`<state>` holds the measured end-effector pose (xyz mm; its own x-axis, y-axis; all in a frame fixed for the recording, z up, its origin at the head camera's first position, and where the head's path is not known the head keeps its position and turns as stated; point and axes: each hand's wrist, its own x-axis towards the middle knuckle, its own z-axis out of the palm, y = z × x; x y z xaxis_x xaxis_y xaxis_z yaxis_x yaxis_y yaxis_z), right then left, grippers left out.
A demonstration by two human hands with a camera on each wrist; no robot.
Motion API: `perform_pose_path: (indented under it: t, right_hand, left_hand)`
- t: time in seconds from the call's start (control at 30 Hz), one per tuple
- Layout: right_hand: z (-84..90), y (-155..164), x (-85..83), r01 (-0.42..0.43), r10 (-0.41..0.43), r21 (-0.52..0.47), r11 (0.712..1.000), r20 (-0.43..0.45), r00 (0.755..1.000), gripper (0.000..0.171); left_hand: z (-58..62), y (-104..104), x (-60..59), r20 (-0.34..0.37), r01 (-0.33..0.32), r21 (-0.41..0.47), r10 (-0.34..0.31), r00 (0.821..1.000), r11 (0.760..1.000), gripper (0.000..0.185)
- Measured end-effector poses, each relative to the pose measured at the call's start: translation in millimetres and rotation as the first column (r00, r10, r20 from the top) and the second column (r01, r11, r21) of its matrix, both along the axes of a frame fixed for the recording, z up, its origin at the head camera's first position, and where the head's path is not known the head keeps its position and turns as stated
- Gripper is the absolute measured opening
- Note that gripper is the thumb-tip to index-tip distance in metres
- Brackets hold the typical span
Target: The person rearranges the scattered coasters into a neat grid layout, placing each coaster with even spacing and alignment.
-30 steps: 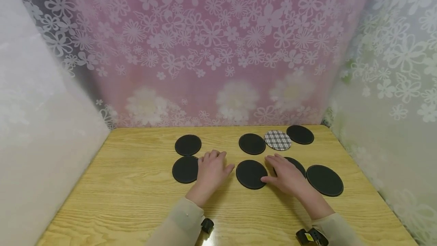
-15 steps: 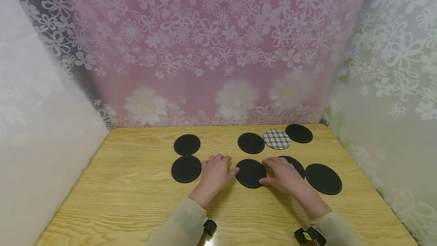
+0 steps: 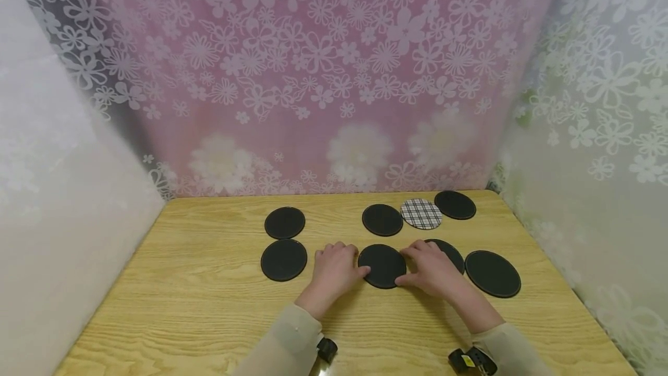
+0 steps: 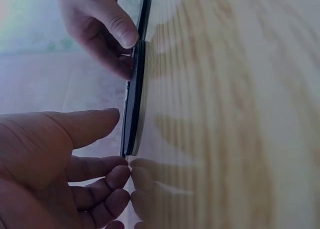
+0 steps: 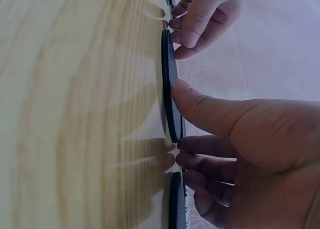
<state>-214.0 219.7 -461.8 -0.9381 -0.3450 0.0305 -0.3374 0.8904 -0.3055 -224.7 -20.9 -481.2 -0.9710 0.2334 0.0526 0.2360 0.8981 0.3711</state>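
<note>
A round black coaster lies flat on the wooden table between my two hands. At its left side is my left hand, fingertips down by the rim and thumb reaching over the top; in the left wrist view a small gap shows between thumb and coaster. My right hand is spread at the right side, its thumb touching the coaster's face in the right wrist view and its fingertips down by the rim. Partly hidden under that hand is another black coaster. Neither hand's fingers close round anything.
Two black coasters lie to the left, a far one and a near one. Along the back are a black coaster, a checked coaster and another black one. A black coaster lies far right.
My left hand has moved right, away from the near left coaster, to the middle coaster's left edge. My right fingers have drawn slightly closer to that coaster's rim. The coasters have not visibly moved.
</note>
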Motion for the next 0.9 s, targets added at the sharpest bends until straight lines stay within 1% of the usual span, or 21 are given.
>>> perform_pose_path:
  t: [0.2,0.4,0.67,0.9]
  right_hand:
    - [1.3,0.6,0.8,0.001,-0.001,-0.009,1.000,0.017,1.000,0.069]
    - [2.7,-1.2,0.6,0.024,-0.024,-0.009,1.000,0.031,0.999,0.069]
    - [0.2,-4.7,0.5,0.058,-0.057,-0.010,0.998,0.056,0.997,0.069]
    - [1.8,-6.5,0.5,0.084,-0.079,-0.039,0.996,0.110,0.991,0.068]
  left_hand:
    - [-0.8,1.0,1.6,-0.013,0.015,0.011,-0.015,1.000,1.000,0.045]
    - [-0.1,2.7,3.2,-0.020,0.009,0.015,-0.009,1.000,1.000,0.047]
    - [-1.3,6.0,4.5,-0.009,-0.002,0.036,0.002,1.000,0.999,0.047]
    - [-1.9,7.4,4.5,0.006,-0.004,0.059,0.004,1.000,0.998,0.046]
